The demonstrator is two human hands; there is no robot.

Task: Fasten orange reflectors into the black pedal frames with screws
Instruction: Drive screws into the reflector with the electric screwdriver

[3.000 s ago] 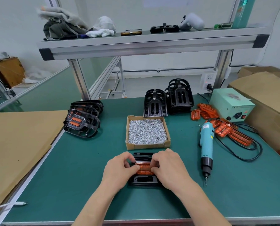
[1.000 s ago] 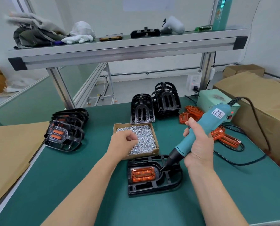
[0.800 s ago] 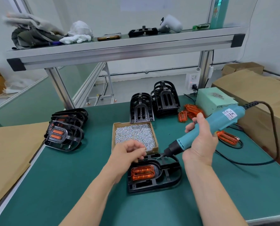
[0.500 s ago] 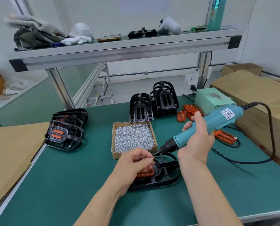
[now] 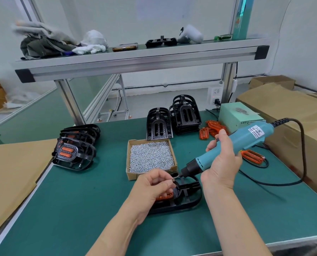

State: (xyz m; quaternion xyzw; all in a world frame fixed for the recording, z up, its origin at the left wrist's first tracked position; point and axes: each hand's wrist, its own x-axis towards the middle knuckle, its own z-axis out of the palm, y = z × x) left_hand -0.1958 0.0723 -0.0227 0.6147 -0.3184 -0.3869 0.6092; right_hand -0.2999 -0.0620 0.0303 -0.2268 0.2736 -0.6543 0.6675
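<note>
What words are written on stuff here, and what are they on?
"LED": on the pale green box.
"KE?NWISE", third letter unclear: on the white label of the blue screwdriver held in the right hand.
The label's small print and the paper on the wall are too blurred to read.

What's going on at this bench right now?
A person is assembling pedals. The right hand grips a teal electric screwdriver; the left hand pinches a small screw at its bit, above a black pedal frame with an orange reflector seated in it. The screw is not yet in the frame.
</note>
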